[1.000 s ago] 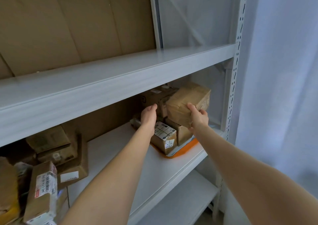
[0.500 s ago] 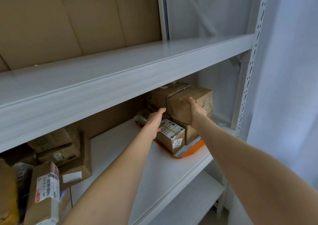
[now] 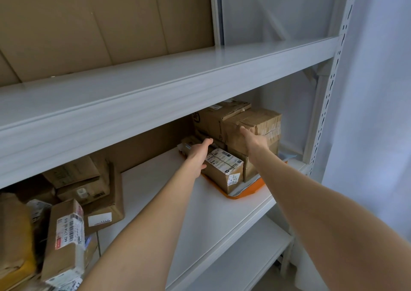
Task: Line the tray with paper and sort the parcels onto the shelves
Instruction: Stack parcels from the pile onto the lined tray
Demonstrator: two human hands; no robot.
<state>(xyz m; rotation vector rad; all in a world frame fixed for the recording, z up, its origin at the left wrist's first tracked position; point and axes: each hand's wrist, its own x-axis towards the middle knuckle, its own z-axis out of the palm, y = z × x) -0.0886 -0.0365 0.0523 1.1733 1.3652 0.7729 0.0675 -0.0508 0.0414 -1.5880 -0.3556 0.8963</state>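
1. While the tray (image 3: pixel 240 195) sits at the right end of the middle shelf (image 3: pixel 178 201), paper (image 3: pixel 251 184) is seen lining it, so that step is judged done.
2. Several parcels (image 3: pixel 211 121) are stacked on the tray, unsorted. The top parcel (image 3: pixel 260 121) is touched on its near face by the right hand (image 3: pixel 253 143), thumb raised. Its fingers are hidden, so a grip cannot be told.
3. The left hand (image 3: pixel 198 155) is stretched out wide, fingers nearly straight, beside the labelled parcel (image 3: pixel 224 168).
4. Sorting is judged far from finished: a heap (image 3: pixel 66 235) of parcels is piled at the shelf's left end, and a lower shelf (image 3: pixel 244 257) is seen beneath.
5. Headroom is cut by the upper shelf (image 3: pixel 155 86), whose lip hangs just above the stack, while the post (image 3: pixel 327 90) and curtain (image 3: pixel 378 112) close in at the right. A straight lift is judged blocked, so parcels would have to be drawn outward.
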